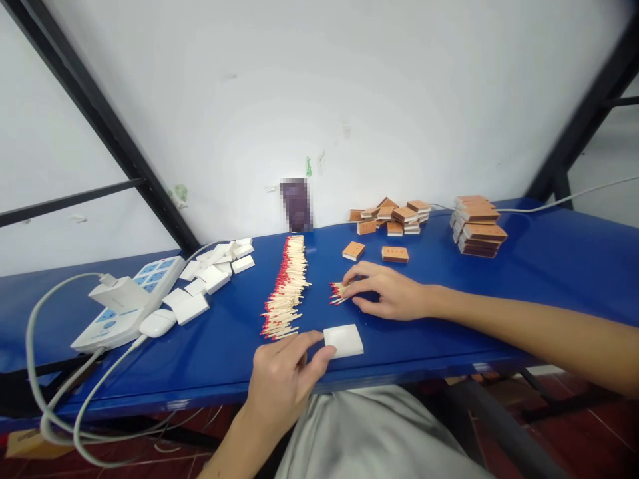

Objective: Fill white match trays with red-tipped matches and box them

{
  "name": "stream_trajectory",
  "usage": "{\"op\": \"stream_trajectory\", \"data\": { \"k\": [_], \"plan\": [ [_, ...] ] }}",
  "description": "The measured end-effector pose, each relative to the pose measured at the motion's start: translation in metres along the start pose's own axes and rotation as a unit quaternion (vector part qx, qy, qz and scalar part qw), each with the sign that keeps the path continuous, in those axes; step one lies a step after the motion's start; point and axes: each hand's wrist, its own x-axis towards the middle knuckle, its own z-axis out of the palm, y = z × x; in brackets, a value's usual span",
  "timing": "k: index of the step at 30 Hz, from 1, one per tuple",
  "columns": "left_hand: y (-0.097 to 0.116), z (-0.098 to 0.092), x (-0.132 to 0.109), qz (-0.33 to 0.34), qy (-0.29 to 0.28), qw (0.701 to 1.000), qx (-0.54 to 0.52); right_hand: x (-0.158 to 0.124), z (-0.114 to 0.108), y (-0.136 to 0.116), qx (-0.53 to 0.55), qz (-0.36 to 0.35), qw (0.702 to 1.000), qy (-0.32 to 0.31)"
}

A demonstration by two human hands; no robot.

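Note:
Near the table's front edge, my left hand (292, 362) grips the left end of a white matchbox tray (345, 340) between thumb and forefinger. The tray lies flat on the blue surface. Just beyond it, my right hand (382, 291) has its fingertips closed on a small bunch of matches (336, 293), red heads pointing left. Part of that bunch is hidden under the fingers. To the left of it runs a long row of loose matches (289, 286), most with their red heads to the left.
More white matchbox trays (210, 269) lie at the left beside a power strip (130, 309) with a charger and cables. Two single matchboxes (395, 255) sit beyond my right hand. Behind are a loose heap of matchboxes (394, 214) and a stack (478, 226) at the right.

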Motion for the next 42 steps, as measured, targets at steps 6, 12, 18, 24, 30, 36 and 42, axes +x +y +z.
{"op": "stream_trajectory", "data": {
  "k": [6,12,18,24,30,36,42],
  "plan": [
    [0.003,0.006,-0.002,-0.004,0.011,1.000,0.010,0.000,-0.001,0.000,-0.009,-0.006,1.000,0.006],
    [0.003,0.007,-0.003,0.002,-0.018,0.998,0.053,0.000,-0.001,-0.002,-0.018,0.014,0.999,0.023],
    [0.002,0.010,-0.005,-0.003,-0.055,0.992,0.113,-0.001,0.000,0.001,-0.022,0.029,0.999,0.022],
    [0.003,0.009,-0.007,-0.005,-0.037,0.994,0.103,-0.001,0.002,0.004,-0.019,0.024,0.999,0.026],
    [0.007,0.002,0.000,-0.033,-0.003,0.999,0.037,-0.003,-0.001,0.000,-0.005,0.024,1.000,0.011],
    [0.009,-0.004,0.001,-0.011,0.011,1.000,-0.014,-0.001,-0.002,-0.002,0.002,0.028,1.000,0.007],
    [0.009,-0.006,0.001,0.018,-0.012,0.996,-0.082,0.000,-0.004,-0.004,0.003,0.035,0.999,-0.005]
  ]
}}
